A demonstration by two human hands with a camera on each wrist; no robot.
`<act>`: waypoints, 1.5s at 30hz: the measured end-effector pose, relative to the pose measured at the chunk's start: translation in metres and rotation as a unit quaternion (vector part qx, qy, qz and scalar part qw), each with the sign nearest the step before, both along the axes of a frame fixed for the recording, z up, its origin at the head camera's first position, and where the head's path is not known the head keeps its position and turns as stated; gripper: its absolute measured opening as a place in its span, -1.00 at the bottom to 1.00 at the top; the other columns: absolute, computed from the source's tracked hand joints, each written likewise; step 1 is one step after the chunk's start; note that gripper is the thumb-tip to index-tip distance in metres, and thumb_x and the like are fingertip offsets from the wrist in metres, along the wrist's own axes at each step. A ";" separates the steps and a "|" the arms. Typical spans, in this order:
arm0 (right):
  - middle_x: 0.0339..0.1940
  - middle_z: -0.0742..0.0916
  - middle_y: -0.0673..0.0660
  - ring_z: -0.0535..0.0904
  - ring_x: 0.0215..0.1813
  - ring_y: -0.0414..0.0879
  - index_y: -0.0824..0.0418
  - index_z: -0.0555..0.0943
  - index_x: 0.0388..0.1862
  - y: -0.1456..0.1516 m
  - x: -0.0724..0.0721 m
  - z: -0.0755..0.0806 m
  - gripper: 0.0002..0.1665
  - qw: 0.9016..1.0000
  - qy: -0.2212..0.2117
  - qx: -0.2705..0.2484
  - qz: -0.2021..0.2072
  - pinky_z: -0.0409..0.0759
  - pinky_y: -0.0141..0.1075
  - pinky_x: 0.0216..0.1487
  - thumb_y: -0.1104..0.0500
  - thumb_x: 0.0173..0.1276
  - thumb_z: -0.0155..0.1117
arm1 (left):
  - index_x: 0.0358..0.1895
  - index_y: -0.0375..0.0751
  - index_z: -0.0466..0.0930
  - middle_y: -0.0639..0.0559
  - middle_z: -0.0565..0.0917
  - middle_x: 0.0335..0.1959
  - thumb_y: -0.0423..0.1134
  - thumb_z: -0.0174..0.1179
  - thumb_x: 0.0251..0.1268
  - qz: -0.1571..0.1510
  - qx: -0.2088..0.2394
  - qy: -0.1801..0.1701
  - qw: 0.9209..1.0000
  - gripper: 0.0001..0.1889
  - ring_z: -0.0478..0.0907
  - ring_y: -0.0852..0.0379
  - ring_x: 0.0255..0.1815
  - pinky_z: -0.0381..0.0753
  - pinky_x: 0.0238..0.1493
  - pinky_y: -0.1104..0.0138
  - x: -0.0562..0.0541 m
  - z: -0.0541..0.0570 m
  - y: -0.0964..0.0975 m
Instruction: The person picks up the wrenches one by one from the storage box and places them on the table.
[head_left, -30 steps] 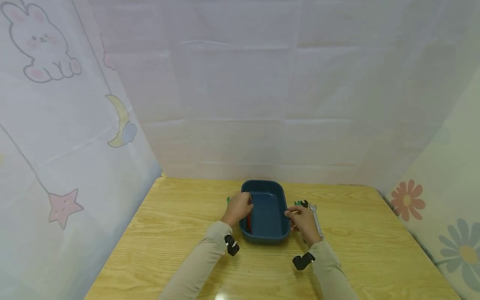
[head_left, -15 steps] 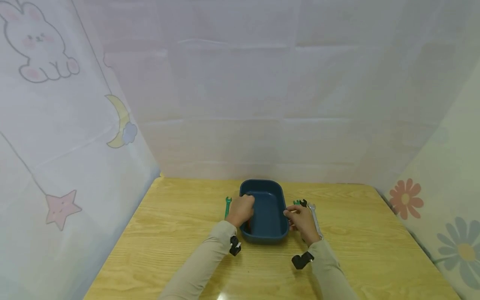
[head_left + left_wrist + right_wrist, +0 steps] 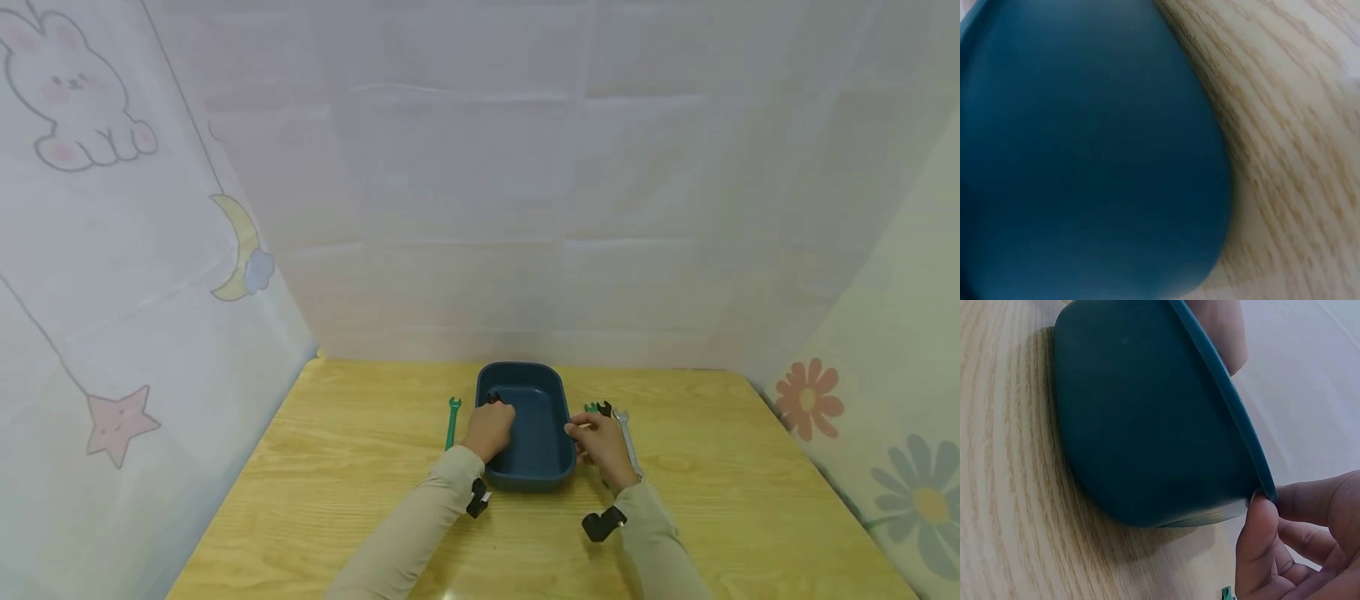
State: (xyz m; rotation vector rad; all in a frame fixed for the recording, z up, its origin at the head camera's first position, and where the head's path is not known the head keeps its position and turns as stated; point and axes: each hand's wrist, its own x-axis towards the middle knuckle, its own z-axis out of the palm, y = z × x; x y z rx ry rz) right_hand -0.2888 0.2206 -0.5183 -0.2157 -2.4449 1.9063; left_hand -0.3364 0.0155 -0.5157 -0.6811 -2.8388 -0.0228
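Note:
A dark blue rectangular bin (image 3: 536,446) stands on the table between both hands. My left hand (image 3: 490,431) reaches over its left wall, knuckles up and fingers hidden inside. Just beyond the knuckles shows the dark forked end of a red tool (image 3: 493,398) lying along that wall; I cannot tell whether the fingers grip it. The left wrist view has only the bin's outer wall (image 3: 1097,137) and wood. My right hand (image 3: 603,446) pinches the bin's right rim between thumb and forefinger, plain in the right wrist view, where its thumb (image 3: 1259,534) is against the outside.
Left of the bin lies a green wrench (image 3: 453,423). Behind the right hand lie a silver wrench (image 3: 628,442), a black wrench (image 3: 604,408) and a green one (image 3: 591,408), partly covered. A pale printed cloth (image 3: 465,208) hangs around the table (image 3: 337,467).
My left hand has moved toward the near end of the bin and slightly right, uncovering the green wrench and the red tool's forked end. The right hand keeps its pinch on the rim.

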 end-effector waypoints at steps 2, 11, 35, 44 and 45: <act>-0.42 0.65 0.21 0.53 -0.55 -0.11 0.47 0.59 0.10 0.000 0.000 0.000 -0.65 1.000 -0.004 0.001 0.002 0.67 -0.13 -0.53 0.29 0.42 0.28 | -0.49 -0.11 0.64 0.00 0.70 -0.52 -0.40 0.32 0.21 0.005 -0.006 0.005 1.000 -0.84 0.67 0.05 -0.50 0.67 -0.48 0.21 0.001 -0.001 0.002; -0.41 0.66 0.23 0.53 -0.56 -0.12 0.48 0.60 0.08 0.000 0.002 -0.003 -0.66 1.000 -0.004 -0.001 -0.003 0.68 -0.12 -0.53 0.30 0.40 0.29 | -0.46 -0.10 0.68 0.00 0.70 -0.50 -0.37 0.36 0.19 0.017 -0.009 -0.014 1.000 -0.88 0.65 0.07 -0.50 0.67 -0.47 0.22 0.000 -0.005 0.005; -0.34 0.68 0.31 0.55 -0.58 -0.12 0.51 0.59 0.10 -0.001 0.001 0.000 -0.64 1.000 -0.005 -0.013 -0.002 0.67 -0.16 -0.54 0.31 0.40 0.29 | -0.47 -0.12 0.63 -0.01 0.68 -0.48 -0.33 0.35 0.18 0.027 0.018 -0.075 0.997 -0.89 0.57 0.12 -0.54 0.60 -0.51 0.22 -0.012 -0.009 0.008; -0.33 0.68 0.31 0.54 -0.57 -0.12 0.49 0.59 0.11 0.000 -0.001 -0.001 -0.64 1.000 -0.004 -0.009 -0.005 0.67 -0.16 -0.54 0.31 0.40 0.28 | -0.05 -0.28 0.68 -0.10 0.73 -0.32 -0.28 0.36 0.22 0.055 0.017 -0.091 0.994 -0.74 0.67 0.03 -0.45 0.68 -0.44 0.19 -0.011 -0.001 0.011; -0.34 0.68 0.31 0.54 -0.57 -0.13 0.49 0.59 0.11 0.000 -0.001 -0.001 -0.64 1.000 -0.004 -0.009 -0.004 0.67 -0.16 -0.54 0.31 0.40 0.28 | 0.06 -0.31 0.64 -0.12 0.74 -0.29 -0.26 0.35 0.23 0.061 0.017 -0.092 0.994 -0.65 0.68 0.01 -0.43 0.70 -0.43 0.18 -0.010 0.000 0.012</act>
